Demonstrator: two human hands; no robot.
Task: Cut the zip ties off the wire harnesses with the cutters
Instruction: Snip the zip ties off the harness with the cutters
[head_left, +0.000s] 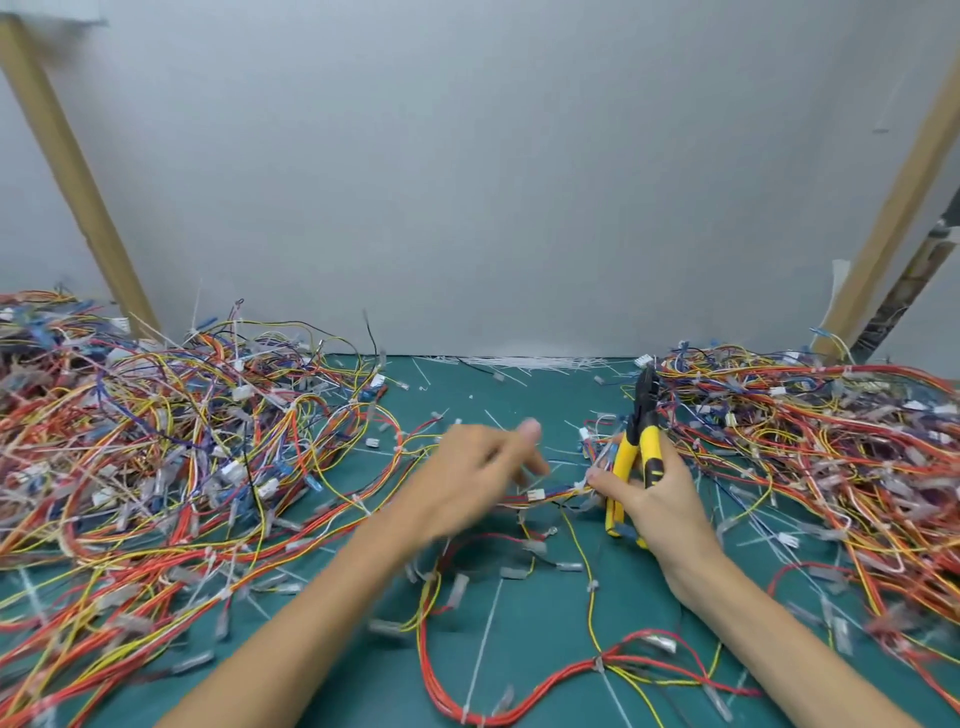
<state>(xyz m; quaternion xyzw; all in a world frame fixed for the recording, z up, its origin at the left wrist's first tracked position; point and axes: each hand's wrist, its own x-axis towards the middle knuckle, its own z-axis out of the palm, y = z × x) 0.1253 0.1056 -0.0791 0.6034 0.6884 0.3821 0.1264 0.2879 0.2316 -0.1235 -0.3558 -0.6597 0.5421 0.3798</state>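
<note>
Right grip: the right hand (660, 499) is clenched round the yellow handles of the cutters (650, 441). The black nose points up and away, on no wire, and the thumb touches the harness.
Left grip: the left hand (478, 467) is blurred, fingers loosely spread above the harness, grasping nothing I can make out.
Harness: the wire harness (545, 493) lies on the green mat (545, 405) between both hands (white ties dot its loops).
Surroundings: left pile (156, 441), right pile (831, 426).
Risk, nicking: ties hug thin insulation, so a wire caught beside a tie would likely be cut.
Risk, slipping: with the left hand off it, the bundle may twist as the nose enters.
</note>
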